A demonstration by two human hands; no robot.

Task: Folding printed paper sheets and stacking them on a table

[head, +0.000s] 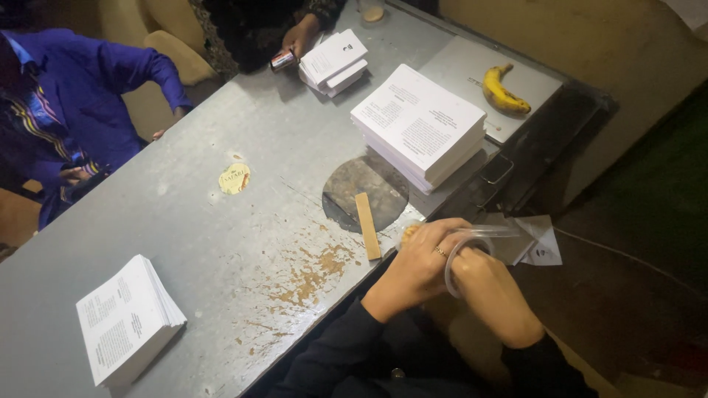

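Note:
My left hand and my right hand meet at the near edge of the grey metal table. Both grip a roll of clear tape, whose ring circles my right hand's fingers. A ring sits on a finger of my left hand. A flat wooden stick lies on the table just left of my hands, across a dark round patch. A large stack of printed white sheets stands beyond my hands.
A smaller stack of printed sheets lies near the table's left front. A third stack sits at the far edge by another person's hand. A banana rests on a grey laptop. A person in blue sits at left.

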